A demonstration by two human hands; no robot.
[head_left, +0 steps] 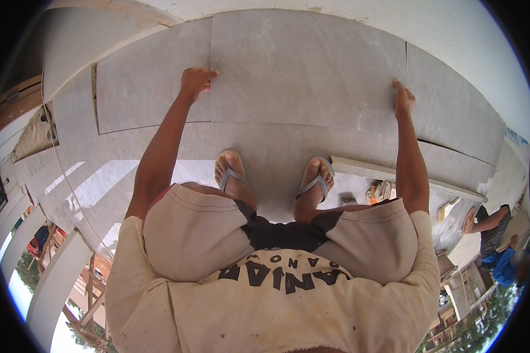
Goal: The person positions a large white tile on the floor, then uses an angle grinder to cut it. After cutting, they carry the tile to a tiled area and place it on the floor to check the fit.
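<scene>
Here, you are crouching over a large, grey, rectangular tile [306, 70]

It is lying flat beside the smooth white wall [359, 7]. Your bare left hand [195, 82] is curling at its left seam [211, 47], one digit pointing across the line; your bare right hand [404, 99] is bending at its right seam [406, 56]. I cannot tell whether either grip is holding anything. Your grey flip-flops [236, 175] are resting nearer you than its front seam [271, 123], while a long, narrow, grey strip [447, 187] is lying to their right.
</scene>
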